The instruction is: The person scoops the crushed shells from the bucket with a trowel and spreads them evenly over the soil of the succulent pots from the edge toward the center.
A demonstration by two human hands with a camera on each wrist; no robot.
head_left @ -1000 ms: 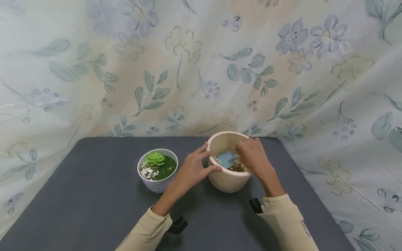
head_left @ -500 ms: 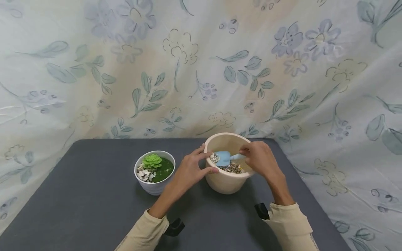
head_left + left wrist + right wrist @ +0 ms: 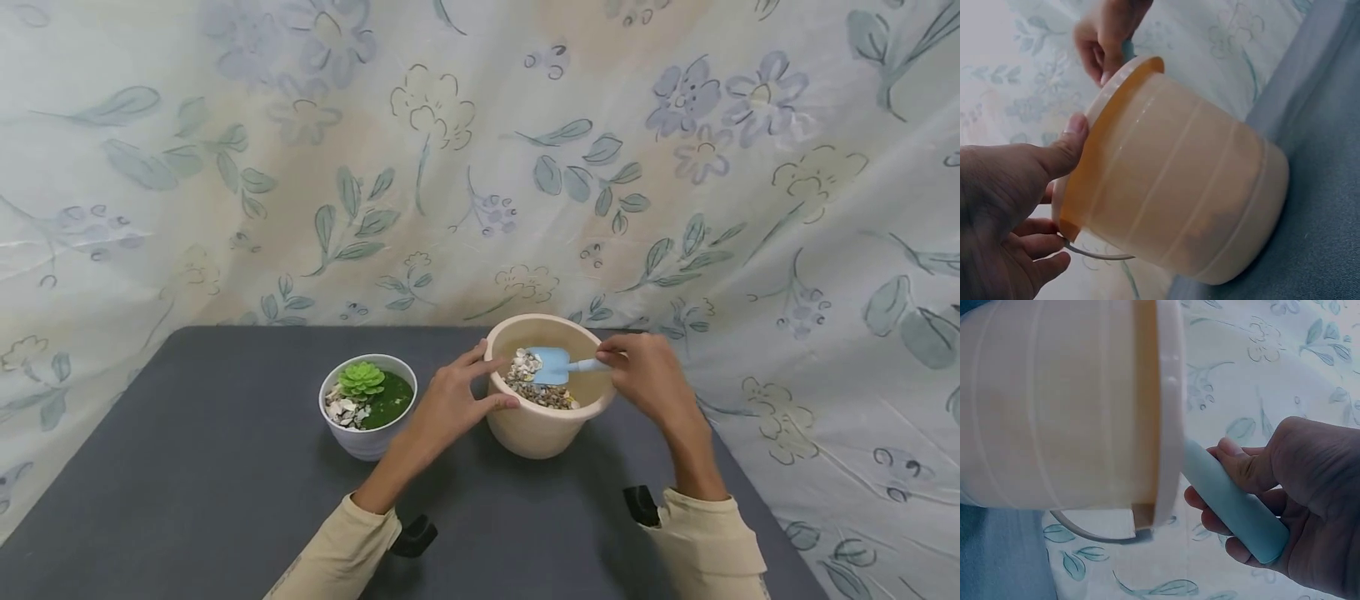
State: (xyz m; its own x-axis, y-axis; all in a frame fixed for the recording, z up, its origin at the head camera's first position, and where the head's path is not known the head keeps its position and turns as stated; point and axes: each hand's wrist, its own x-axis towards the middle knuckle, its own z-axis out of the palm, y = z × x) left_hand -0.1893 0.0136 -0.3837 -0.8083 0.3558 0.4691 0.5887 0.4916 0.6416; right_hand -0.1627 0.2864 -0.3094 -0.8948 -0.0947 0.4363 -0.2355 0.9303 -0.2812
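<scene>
A cream bucket (image 3: 534, 435) stands on the grey table, with mixed pebbles (image 3: 543, 394) at its bottom. My left hand (image 3: 457, 396) holds the bucket's left rim, the thumb on the near side and the fingers spread further round. In the left wrist view, a fingertip touches the end of the bail handle (image 3: 1100, 255). My right hand (image 3: 648, 375) grips the handle of a light blue toy shovel (image 3: 552, 365), at the right rim. The shovel's blade lies within the bucket's mouth, pale pebbles (image 3: 523, 365) at its tip. From the right wrist, the blade is hidden behind the bucket wall.
Left of the bucket stands a white pot (image 3: 367, 442) with a green succulent (image 3: 362, 379), green moss-like cover and white stones. A floral curtain (image 3: 450, 167) hangs behind and to the right of the grey table (image 3: 225, 467).
The shovel has risen from deep in the bucket towards the rim, with pale pebbles now at its blade. My right hand has moved right and out of the bucket. My left hand keeps its hold.
</scene>
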